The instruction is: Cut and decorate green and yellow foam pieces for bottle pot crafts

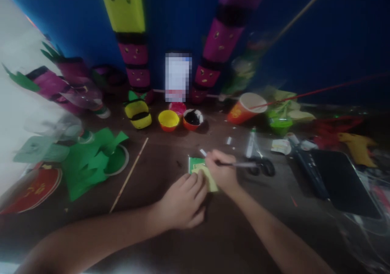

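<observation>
Two hands (183, 203) (224, 170) — flat yellow paper (209, 176), slim pen (237, 165)

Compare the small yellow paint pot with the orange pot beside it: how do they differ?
The small yellow paint pot holds yellow inside; the orange pot with black paint holds black. The yellow pot stands left of the black-filled one. Both are small, round, open and upright, orange outside, on the brown table beyond the hands.
</observation>
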Tool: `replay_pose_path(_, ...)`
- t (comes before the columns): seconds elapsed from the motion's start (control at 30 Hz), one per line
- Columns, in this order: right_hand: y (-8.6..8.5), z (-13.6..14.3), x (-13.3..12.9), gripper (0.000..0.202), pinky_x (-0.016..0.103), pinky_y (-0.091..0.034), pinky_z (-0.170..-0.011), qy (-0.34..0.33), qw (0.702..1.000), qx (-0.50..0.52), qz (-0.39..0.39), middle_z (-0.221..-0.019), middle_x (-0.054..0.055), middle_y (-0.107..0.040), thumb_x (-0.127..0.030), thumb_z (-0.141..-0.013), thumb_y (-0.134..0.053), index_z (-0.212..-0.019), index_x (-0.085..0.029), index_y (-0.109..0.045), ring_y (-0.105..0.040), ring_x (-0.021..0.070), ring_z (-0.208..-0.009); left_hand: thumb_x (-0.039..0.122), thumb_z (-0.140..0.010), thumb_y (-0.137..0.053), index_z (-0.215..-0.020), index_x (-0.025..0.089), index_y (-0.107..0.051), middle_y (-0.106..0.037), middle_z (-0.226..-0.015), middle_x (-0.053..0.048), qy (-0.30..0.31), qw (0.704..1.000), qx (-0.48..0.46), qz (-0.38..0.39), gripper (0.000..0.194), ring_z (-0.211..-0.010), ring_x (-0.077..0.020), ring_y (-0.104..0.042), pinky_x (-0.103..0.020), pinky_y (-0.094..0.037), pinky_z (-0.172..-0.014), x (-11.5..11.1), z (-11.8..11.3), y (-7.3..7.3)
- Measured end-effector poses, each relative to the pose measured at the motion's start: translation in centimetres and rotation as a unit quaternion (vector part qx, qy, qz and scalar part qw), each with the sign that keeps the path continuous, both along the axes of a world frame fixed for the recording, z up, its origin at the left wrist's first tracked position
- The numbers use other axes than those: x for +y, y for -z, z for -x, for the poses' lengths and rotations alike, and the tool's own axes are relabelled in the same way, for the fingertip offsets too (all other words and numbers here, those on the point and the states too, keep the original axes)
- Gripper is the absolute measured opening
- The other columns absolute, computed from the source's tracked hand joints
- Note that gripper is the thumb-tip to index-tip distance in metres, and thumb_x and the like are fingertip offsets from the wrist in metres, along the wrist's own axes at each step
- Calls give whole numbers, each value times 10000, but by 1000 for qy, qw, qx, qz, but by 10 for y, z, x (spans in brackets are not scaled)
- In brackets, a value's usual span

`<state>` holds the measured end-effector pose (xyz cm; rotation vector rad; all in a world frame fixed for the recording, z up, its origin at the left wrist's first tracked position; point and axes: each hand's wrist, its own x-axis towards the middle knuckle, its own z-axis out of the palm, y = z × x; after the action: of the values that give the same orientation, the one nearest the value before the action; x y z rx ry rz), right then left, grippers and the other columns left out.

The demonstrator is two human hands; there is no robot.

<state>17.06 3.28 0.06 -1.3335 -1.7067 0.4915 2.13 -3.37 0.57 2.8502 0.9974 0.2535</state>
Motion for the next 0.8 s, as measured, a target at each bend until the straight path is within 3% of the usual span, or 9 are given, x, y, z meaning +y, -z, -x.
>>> replay_pose_path(0.8, 2, -2, 0, 360, 203, -228, -400, -28, 1000, 4, 13, -424, -70, -238, -161, -723, -472, -447, -186, -242, -239, 54, -403, 383, -840, -347, -1231, 22, -416, -452, -1283, -211, 0, 1000, -4, -2, 536, -1160, -301, -414, -396, -320, -946, 0, 0, 2)
